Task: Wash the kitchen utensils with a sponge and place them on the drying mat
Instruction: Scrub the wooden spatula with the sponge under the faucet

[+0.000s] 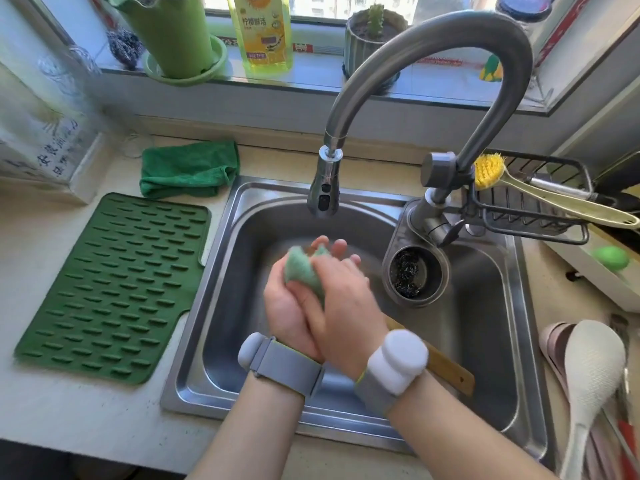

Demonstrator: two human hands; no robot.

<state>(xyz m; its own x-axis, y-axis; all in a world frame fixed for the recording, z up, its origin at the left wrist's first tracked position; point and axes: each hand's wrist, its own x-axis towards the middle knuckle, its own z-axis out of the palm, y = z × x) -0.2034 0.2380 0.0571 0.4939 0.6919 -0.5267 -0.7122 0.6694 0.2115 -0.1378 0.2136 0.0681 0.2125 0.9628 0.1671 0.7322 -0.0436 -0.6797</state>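
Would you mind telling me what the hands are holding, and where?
Both hands, left and right, clasp a green sponge around its lower part, over the sink.

The hands (pixel 322 299) hide most of the wooden utensil (pixel 446 367); the sponge (pixel 303 271) is blurred, perhaps folded.

— Where's the drying mat (pixel 114 289)?
— On the counter (pixel 86 410), left of the sink (pixel 485 323), with a folded cloth (pixel 188 169) behind it.
— And the faucet (pixel 433 64)?
— Behind the sink's right side, arching over the basin; a wire rack (pixel 533 216) sits to its right.
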